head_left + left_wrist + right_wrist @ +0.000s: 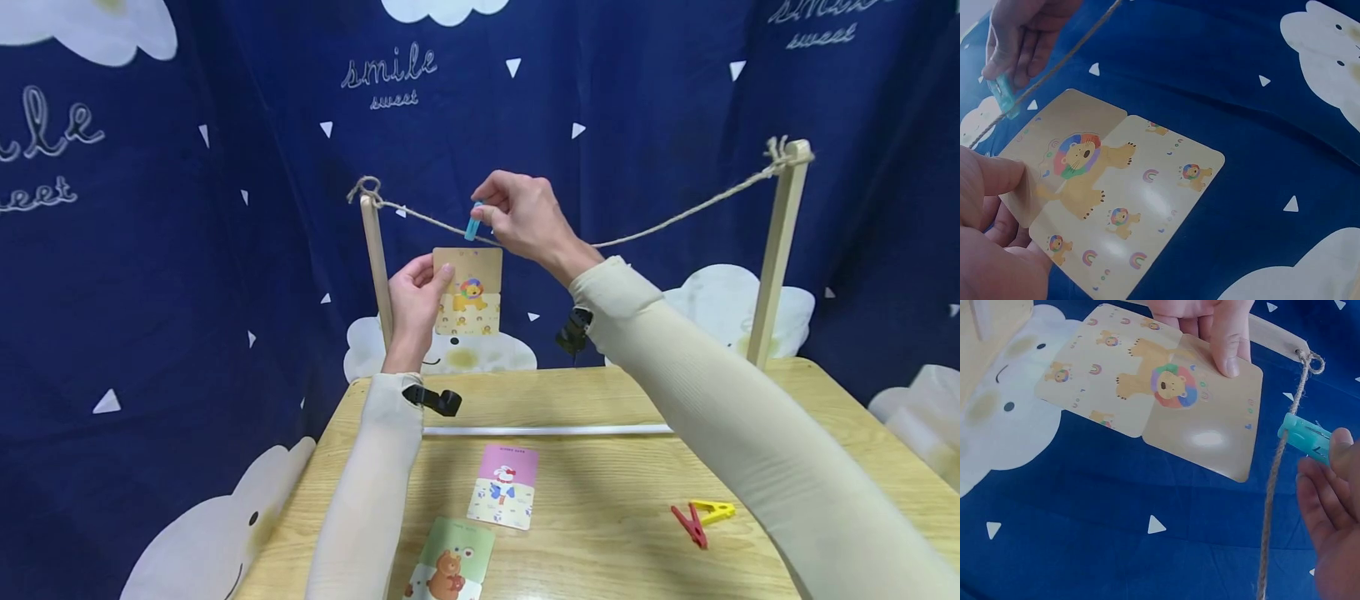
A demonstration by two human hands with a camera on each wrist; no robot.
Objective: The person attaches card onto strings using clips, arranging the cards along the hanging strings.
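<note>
My left hand [412,304] holds a tan card with a lion [476,310] by its left edge, thumb on the printed face. The card hangs just below a twine rope [675,220]. Above it, my right hand [531,218] pinches a light-blue clothespin [472,228] between thumb and fingers. In the right wrist view the clothespin's tip [1289,425] meets the rope, while the card's top edge is apart from it. From the left wrist view, too, the teal clothespin [1004,97] sits at the rope, clear of the card.
Two wooden posts [780,250] carry the rope. On the wooden table [600,500] lie a pink card [504,487], a green bear card [453,558], a red clothespin [692,527], a yellow clothespin [714,510] and a white rod [547,431]. A blue curtain [645,100] hangs behind.
</note>
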